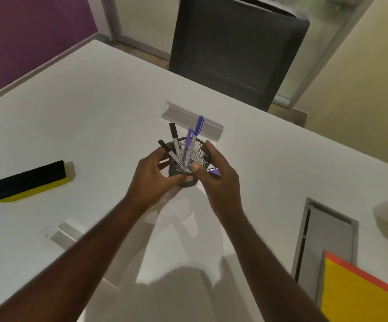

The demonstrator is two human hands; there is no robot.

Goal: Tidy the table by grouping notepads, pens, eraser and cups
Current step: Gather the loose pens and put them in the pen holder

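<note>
We see a white surface (pixel 95 126) running away from us at a slant, with a purple wall (pixel 25 38) beyond its far left edge, a dark mesh office chair (pixel 237 47) pushed up at its far side, and a cream wall (pixel 362 77) to the right. On the left of the surface lies one board eraser (pixel 31 181), black felt on top and yellow along its base, flat and well apart from everything else. Nearer us, a small grey bracket (pixel 66 232) sits on the surface by the left forearm. In the middle both forearms reach forward and meet around one black mesh pen cup (pixel 185 163). The left hand (pixel 152 180) curls round the cup's left wall, fingers behind and thumb in front. In the cup we count four pens: two black-capped pens (pixel 173 135) leaning left and two purple pens (pixel 197 126) leaning away from us. Just behind the cup a long grey angled strip (pixel 190 119) lies on the surface. The right hand (pixel 218 180) wraps the cup's right wall, thumb on the near rim; a small purple object (pixel 215 171) shows against its palm, and we cannot tell what it is or whether the hand holds it. Further right a grey cable hatch (pixel 327 242) is set into the surface, and at the lower right corner lies one yellow notepad (pixel 355 296) with an orange edge, partly cut off by the frame.
</note>
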